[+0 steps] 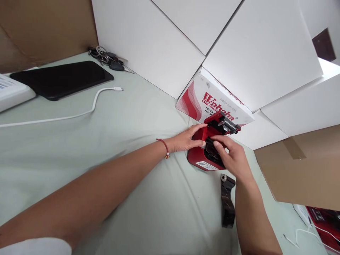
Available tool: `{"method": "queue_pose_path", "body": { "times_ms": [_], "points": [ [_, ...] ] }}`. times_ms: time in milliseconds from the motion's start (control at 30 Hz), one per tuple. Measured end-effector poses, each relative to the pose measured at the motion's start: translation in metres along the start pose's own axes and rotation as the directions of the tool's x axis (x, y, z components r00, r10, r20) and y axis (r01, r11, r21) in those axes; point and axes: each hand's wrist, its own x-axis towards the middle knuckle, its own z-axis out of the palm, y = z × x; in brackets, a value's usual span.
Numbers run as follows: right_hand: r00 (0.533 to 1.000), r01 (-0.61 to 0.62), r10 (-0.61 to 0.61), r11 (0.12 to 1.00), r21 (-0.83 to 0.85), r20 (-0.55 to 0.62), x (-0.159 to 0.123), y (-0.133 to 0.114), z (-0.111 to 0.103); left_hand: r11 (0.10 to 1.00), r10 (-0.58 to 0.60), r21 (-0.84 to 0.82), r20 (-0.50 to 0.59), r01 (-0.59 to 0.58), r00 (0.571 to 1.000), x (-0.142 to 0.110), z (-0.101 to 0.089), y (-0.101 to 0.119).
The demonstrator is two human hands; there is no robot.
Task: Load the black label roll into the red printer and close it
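A red label printer [193, 156] sits on the cloth with its lid [213, 117] raised, showing a dark interior. My left hand [186, 139] holds the printer's left side, thumb and forefinger on its inner edge. Over the open compartment, my right hand [232, 156] has its fingers curled inward, thumb and fingertips close together at a dark part. Whatever is between those fingertips is hidden. A dark ribbon [226, 202] with a spool at its upper end lies on the cloth, just left of my right forearm.
Behind the printer stands a white-and-red Wahaha box [196, 99] against white panels [148, 46]. At the left lie a black phone-like slab [63, 78], a white cable [91, 109] and keys [108, 58]. A cardboard panel [305, 173] borders the right side.
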Motion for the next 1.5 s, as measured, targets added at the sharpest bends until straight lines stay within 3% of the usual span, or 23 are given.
{"method": "queue_pose_path", "body": {
  "times_ms": [67, 167, 333, 500, 600, 767, 900, 1000, 1233, 1500],
  "points": [
    [0.983, 0.141, -0.143, 0.990, -0.017, -0.118, -0.030, -0.005, 0.009, 1.000, 0.000, -0.010, 0.000, 0.000, 1.000, 0.000, 0.000, -0.001],
    [0.911, 0.290, -0.327, 0.941, -0.174, -0.250, -0.064, -0.006, 0.030, 1.000, 0.017, 0.003, -0.012, -0.017, 1.000, 0.000, 0.001, -0.003],
    [0.831, 0.275, -0.359, 0.929, -0.247, -0.424, -0.077, 0.003, 0.052, 1.000, 0.009, 0.022, -0.015, -0.009, 1.000, 0.001, 0.002, -0.006],
    [0.826, 0.275, -0.321, 0.947, -0.166, -0.463, -0.075, 0.007, 0.049, 0.999, -0.021, -0.032, -0.016, 0.021, 1.000, 0.000, 0.002, -0.002],
    [0.830, 0.263, -0.296, 0.955, -0.136, -0.473, -0.078, 0.009, 0.049, 1.000, -0.008, 0.020, -0.049, 0.009, 0.999, 0.006, 0.002, 0.007],
    [0.837, 0.258, -0.275, 0.961, -0.101, -0.473, -0.081, 0.010, 0.052, 0.984, 0.023, 0.178, -0.298, 0.032, 0.954, 0.042, 0.008, 0.036],
    [0.842, 0.257, -0.260, 0.964, -0.072, -0.473, -0.082, 0.011, 0.054, 0.990, 0.054, 0.140, -0.282, -0.015, 0.958, 0.065, 0.013, 0.054],
    [0.836, 0.260, -0.260, 0.963, -0.068, -0.484, -0.083, 0.011, 0.056, 0.982, 0.131, 0.171, -0.273, -0.086, 0.953, 0.055, 0.015, 0.055],
    [0.820, 0.248, -0.246, 0.966, -0.067, -0.516, -0.081, 0.009, 0.059, 0.954, 0.257, 0.195, -0.145, -0.227, 0.956, -0.001, 0.015, 0.033],
    [0.815, 0.243, -0.253, 0.966, -0.088, -0.521, -0.081, 0.010, 0.062, 0.888, 0.393, 0.317, -0.146, -0.334, 0.908, -0.003, 0.014, 0.019]
  ]
}}
